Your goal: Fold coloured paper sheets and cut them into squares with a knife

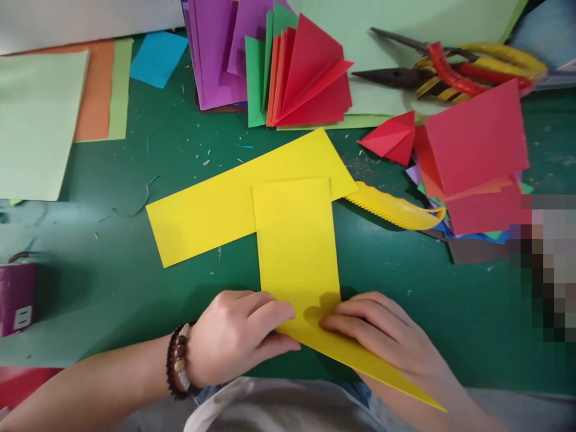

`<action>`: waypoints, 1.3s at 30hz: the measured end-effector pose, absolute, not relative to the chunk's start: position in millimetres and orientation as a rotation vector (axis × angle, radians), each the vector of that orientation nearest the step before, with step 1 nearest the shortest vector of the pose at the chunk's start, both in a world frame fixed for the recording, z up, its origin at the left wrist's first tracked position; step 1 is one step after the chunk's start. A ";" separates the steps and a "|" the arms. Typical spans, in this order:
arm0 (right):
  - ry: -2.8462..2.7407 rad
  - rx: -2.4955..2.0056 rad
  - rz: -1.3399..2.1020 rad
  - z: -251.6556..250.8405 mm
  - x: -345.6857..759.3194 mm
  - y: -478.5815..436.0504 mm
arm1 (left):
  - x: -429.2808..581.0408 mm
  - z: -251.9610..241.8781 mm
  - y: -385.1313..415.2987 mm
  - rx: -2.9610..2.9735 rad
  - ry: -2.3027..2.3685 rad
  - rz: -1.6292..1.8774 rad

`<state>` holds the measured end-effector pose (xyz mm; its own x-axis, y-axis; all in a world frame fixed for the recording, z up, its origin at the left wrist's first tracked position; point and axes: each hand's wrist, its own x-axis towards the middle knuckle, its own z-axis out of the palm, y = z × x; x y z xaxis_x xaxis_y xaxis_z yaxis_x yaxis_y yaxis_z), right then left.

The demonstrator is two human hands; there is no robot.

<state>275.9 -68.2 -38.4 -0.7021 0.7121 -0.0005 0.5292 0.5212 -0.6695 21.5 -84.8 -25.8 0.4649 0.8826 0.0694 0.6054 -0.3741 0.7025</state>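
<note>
Pressing folded yellow paper [297, 252] onto green worktop [90, 270], near its front edge. Curling left grip [243, 339] half-closed over the sheet's fold; laying right grip [378, 336] nearly flat across the same sheet, holding nothing else.

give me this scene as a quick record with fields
left hand: on the yellow folded paper
right hand: on the same paper, its pointed end sticking out to the right
left wrist: beaded bracelet
surface: green work mat
nearby: yellow serrated plastic blade, pleated red paper, pliers
</note>
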 end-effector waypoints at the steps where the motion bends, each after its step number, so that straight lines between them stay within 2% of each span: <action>1: -2.497 -1.039 0.971 -37.9 275.5 -67.3 | 21.4 -25.7 -84.8 2.110 1.218 0.595; 18: -2.469 -1.161 0.858 -26.5 255.6 -53.4 | 20.9 -25.7 -81.8 2.113 1.177 0.582; 27: -2.396 -1.372 0.786 -26.1 252.5 -52.2 | 15.9 -26.5 -74.2 2.114 1.136 0.564; 32: -2.312 -1.513 0.874 -27.5 253.8 -55.2 | 18.3 -27.4 -76.2 2.090 1.158 0.543; 39: -2.358 -1.537 0.768 -27.8 251.1 -57.3 | 10.1 -24.2 -62.9 2.180 1.069 0.587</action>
<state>251.1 -57.3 -27.8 -0.4273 0.8992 -0.0943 0.7823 0.3154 -0.5371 10.1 -62.9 -24.2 0.5711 0.8132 0.1121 0.5310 -0.4701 0.7050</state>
